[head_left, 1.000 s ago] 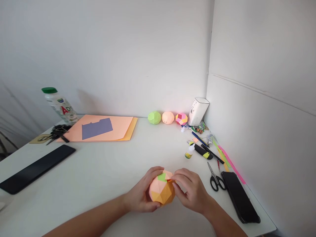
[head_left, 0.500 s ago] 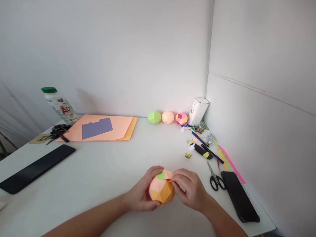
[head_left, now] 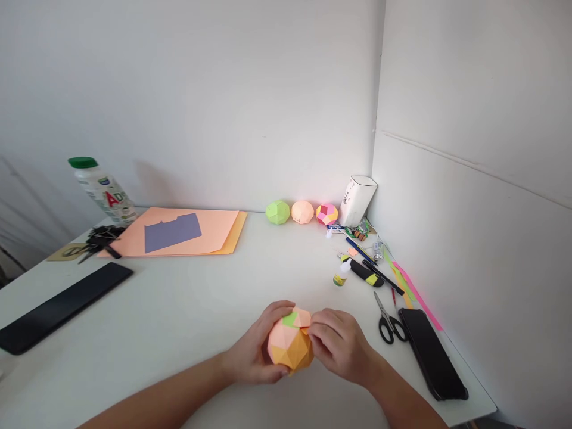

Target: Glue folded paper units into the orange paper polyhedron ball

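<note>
A faceted paper ball in orange and peach with one green patch on top sits low over the white desk. My left hand cups it from the left and below, fingers wrapped round it. My right hand presses against its right side, fingertips pinched at the upper right edge of the ball, next to the green patch.
Three finished paper balls line the back wall beside a white box. Scissors, a black phone, a glue bottle, pens and paper strips lie at right. Orange sheets, keys, a bottle and a black bar lie at left.
Both hands keep hold of the ball in the same spot. My right fingers have closed in a little tighter on its upper right edge; the view has shifted slightly.
</note>
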`<state>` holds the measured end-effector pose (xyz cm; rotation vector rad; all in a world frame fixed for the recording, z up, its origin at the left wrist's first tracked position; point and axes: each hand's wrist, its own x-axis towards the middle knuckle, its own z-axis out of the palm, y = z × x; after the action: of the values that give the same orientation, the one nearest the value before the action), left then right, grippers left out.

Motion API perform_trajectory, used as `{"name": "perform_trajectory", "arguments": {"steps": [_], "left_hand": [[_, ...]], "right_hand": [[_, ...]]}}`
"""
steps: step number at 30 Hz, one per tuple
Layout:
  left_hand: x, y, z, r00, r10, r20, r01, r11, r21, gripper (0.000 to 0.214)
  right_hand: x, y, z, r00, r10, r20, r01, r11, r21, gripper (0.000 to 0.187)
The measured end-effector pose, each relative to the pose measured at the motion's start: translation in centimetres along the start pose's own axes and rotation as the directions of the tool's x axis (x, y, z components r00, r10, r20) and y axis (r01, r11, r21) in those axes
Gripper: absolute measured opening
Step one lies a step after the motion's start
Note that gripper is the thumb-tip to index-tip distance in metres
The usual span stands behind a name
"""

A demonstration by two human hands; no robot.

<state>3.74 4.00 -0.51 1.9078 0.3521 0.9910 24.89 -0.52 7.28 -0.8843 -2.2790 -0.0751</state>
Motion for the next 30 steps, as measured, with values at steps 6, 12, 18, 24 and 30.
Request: {"name": "perform_trajectory", "arguments": {"steps": [6,12,18,24,30], "left_hand": [[0.00,-0.11,0.12,1.000,0.012,-0.017,-0.012,1.000,0.010,0.076],[-0.14,-0.32,0.17,0.999,0.019,-0.037,-0.017,0.999,0.039,0.075],[-0.18,-0.44,0.12,0.999,0.034,-0.035,-0.031,0.998,0.062,0.074],[-0.39,-0.57,0.07,0.999,0.011,-0.051,-0.007,0.996,0.092,0.075],[-0.46,-0.71,-0.01,0.999,0.003,-0.037,0.000,0.995,0.102,0.076]], "right_hand": [[0.00,-0.13,-0.09,0.998,-0.054,-0.012,0.053,0.996,-0.071,0.019],[0.06,-0.09,-0.14,0.997,-0.080,0.001,0.080,0.993,-0.087,0.019],[-0.06,0.06,-0.15,0.995,-0.096,0.003,0.096,0.993,-0.065,0.020],[-0.02,-0.02,-0.35,0.997,-0.080,-0.001,0.080,0.996,-0.036,0.024],[0.19,0.05,-0.61,0.998,-0.063,-0.018,0.064,0.998,0.026,0.023]]}}
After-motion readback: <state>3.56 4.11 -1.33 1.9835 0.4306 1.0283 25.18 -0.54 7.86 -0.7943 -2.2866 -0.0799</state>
